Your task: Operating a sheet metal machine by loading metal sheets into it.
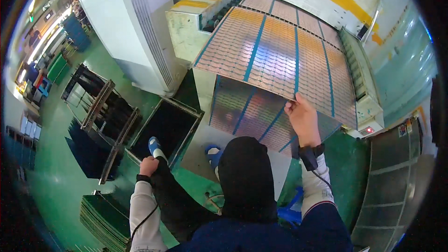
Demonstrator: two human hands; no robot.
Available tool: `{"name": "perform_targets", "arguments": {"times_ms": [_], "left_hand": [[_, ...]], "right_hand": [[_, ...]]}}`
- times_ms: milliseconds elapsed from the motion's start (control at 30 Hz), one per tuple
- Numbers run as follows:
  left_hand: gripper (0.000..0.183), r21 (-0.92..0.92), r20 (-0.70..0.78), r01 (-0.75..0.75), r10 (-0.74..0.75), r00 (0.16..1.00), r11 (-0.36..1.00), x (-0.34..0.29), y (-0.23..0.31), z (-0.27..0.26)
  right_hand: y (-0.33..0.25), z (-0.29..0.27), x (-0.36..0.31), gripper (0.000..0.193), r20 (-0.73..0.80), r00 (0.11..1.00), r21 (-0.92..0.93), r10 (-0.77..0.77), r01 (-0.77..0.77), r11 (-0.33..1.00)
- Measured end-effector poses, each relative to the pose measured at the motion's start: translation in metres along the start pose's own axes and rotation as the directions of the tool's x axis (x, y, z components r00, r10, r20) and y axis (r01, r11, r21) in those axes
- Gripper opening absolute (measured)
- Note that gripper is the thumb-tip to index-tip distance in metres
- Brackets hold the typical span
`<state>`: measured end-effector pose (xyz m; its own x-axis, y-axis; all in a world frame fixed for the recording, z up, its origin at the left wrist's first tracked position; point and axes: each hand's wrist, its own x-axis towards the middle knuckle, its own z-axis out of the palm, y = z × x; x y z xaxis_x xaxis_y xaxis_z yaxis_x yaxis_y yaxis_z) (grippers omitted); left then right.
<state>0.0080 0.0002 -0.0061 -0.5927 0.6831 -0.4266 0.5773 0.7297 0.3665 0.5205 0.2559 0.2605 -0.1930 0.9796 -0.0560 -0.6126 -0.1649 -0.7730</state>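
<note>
My right hand (302,117) pinches the near edge of a large copper-coloured circuit board panel (275,51), which has rows of small repeated patterns and blue-green stripes. The panel slopes from the machine toward me, its near edge raised. Below it shows a second striped surface (242,107); whether this is another panel or a reflection I cannot tell. My left hand (149,165) rests on my bent left leg (179,191), its fingers curled with nothing seen in them. Black bands with cables circle both wrists.
Another striped panel (284,9) lies farther in the machine (186,30). A black-bottomed tray (163,126) and a dark rack (100,102) stand on the green floor at left. Stacked boards (105,219) lie at lower left. Metal sheets (387,182) lean at right. A white cabinet (126,23) rises behind.
</note>
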Motion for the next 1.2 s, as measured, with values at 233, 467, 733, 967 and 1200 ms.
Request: {"name": "perform_targets", "arguments": {"times_ms": [233, 467, 733, 967, 1200], "left_hand": [[0.034, 0.027, 0.008, -0.053, 0.053, 0.999, 0.998, -0.003, 0.013, -0.001], [0.034, 0.0, -0.005, -0.057, 0.057, 0.998, 0.998, -0.001, 0.008, 0.0], [0.034, 0.018, -0.036, -0.078, 0.079, 0.996, 0.997, -0.003, 0.011, 0.0], [0.032, -0.009, -0.032, -0.081, 0.081, 0.996, 0.997, -0.003, 0.009, -0.001], [0.033, 0.017, -0.015, -0.067, 0.068, 0.998, 0.998, 0.001, 0.013, 0.002]], "right_hand": [[-0.005, 0.003, 0.011, 0.018, 0.004, 1.0, -0.004, -0.018, 0.018, 1.0], [-0.006, 0.003, 0.025, 0.018, 0.007, 1.0, 0.007, -0.004, 0.003, 1.0], [-0.003, -0.003, 0.043, 0.018, -0.028, 1.0, -0.01, -0.001, 0.001, 1.0], [-0.006, -0.005, 0.054, 0.023, -0.013, 1.0, -0.037, -0.002, 0.002, 0.999], [-0.012, -0.014, 0.049, 0.028, 0.025, 0.999, -0.374, -0.024, 0.032, 0.927]]}}
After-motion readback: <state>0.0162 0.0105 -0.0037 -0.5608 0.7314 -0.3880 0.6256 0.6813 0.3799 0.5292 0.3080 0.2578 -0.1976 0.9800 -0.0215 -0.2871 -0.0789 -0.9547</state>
